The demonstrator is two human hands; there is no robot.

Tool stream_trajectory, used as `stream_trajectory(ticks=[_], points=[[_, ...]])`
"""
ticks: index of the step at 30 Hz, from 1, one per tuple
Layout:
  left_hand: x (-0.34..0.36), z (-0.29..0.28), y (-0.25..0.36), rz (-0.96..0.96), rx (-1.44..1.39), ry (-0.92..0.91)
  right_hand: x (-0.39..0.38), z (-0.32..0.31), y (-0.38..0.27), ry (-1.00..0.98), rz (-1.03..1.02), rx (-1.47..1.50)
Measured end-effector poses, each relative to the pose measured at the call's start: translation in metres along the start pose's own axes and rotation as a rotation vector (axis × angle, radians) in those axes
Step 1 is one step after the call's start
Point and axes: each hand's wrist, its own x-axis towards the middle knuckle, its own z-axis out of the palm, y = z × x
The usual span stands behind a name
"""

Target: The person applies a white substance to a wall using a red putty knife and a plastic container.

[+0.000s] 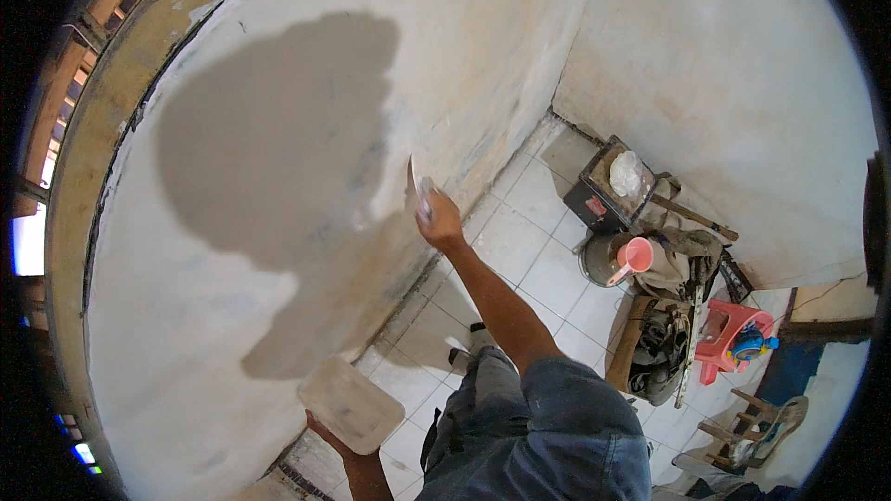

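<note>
My right hand (441, 222) is closed round the handle of a plastering trowel (413, 173). Its thin blade, seen nearly edge-on, is up against the whitish wall (445, 83) or just off it; I cannot tell which. Lower down on the left, my left hand (340, 443) grips a beige rectangular board (352, 405) with rounded corners from its near edge, most of the fingers hidden beneath. A smear of greyish paste seems to lie on the board. Patches of pale and darker coating mark the wall, and a large shadow falls across it.
White floor tiles (510, 246) run along the wall's foot. To the right stand a black box (594, 187) with a white plastic bag (626, 173), a bucket (597, 260) with a pink dipper (636, 256), a box of tools (661, 343), a pink stool (719, 339) and a wooden chair (770, 427).
</note>
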Motion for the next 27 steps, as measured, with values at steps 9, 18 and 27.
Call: stream_trajectory(ticks=[9,18,27], points=[[-0.008,-0.008,-0.001,-0.063,-0.175,-0.086,0.072,-0.035,0.044,0.333,0.964,1.257],[-0.008,-0.02,0.001,-0.021,-0.055,-0.113,0.082,-0.019,-0.057,0.025,0.056,0.321],[-0.003,-0.051,-0.001,-0.032,-0.075,-0.017,-0.001,-0.022,0.015,0.134,0.232,0.059]])
